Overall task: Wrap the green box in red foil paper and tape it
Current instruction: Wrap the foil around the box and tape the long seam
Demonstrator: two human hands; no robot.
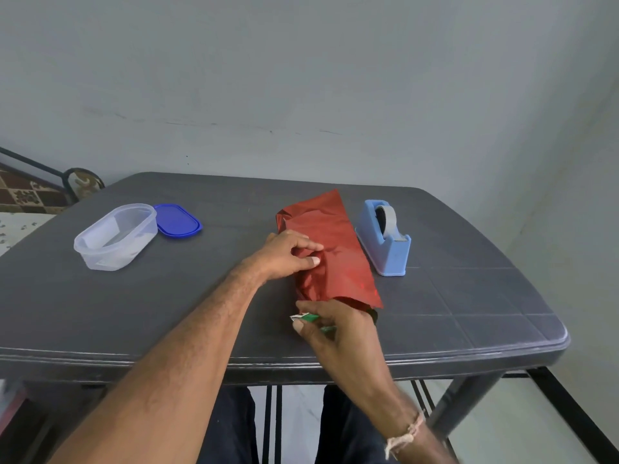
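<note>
box (310, 318) mid-table, mostly sleeved in red foil (331, 249), green end showing at near side | left hand (288, 254) pinches foil on top | right hand (335, 326) grips box end | clear tub (115, 236) open-topped, blue lid (177, 220) flat just beside it | tape dispenser (385, 241) right of foil

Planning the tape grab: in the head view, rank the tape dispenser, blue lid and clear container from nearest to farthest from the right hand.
1. Tape dispenser, just right of the red foil, beyond the right hand holding the green box.
2. Blue lid, well across to the left.
3. Clear container, farther left still, beside the lid.
</note>
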